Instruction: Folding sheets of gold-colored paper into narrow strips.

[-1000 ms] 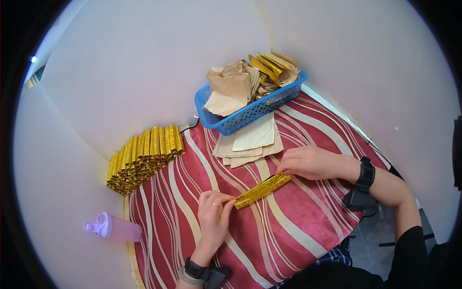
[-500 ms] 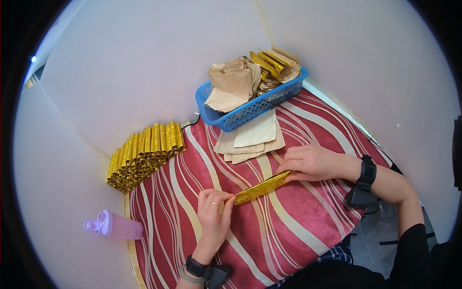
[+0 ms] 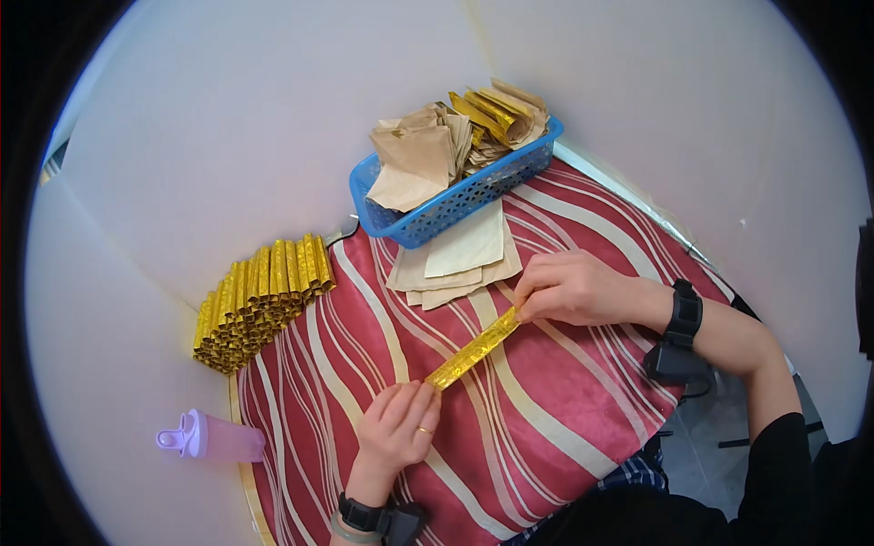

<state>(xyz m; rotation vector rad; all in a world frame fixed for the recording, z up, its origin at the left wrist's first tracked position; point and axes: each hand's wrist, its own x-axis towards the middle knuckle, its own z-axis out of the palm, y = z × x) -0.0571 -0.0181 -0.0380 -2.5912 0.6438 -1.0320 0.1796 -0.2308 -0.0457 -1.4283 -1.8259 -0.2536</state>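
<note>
A long thin roll of shiny gold paper (image 3: 473,348) lies slanted over a red cloth with pale stripes (image 3: 564,409). My left hand (image 3: 398,428) pinches its lower left end. My right hand (image 3: 569,287) pinches its upper right end. Each wrist wears a black band. The roll hangs just above or on the cloth; I cannot tell which.
A pile of several finished gold rolls (image 3: 259,300) lies at the cloth's left corner. A blue basket (image 3: 455,205) at the back holds brown and gold paper sheets. Loose brown sheets (image 3: 460,259) lie in front of it. A pink bottle (image 3: 209,439) lies at the left.
The gold roll has become thinner and tighter between my fingers. Both hands stay on its ends and have barely shifted.
</note>
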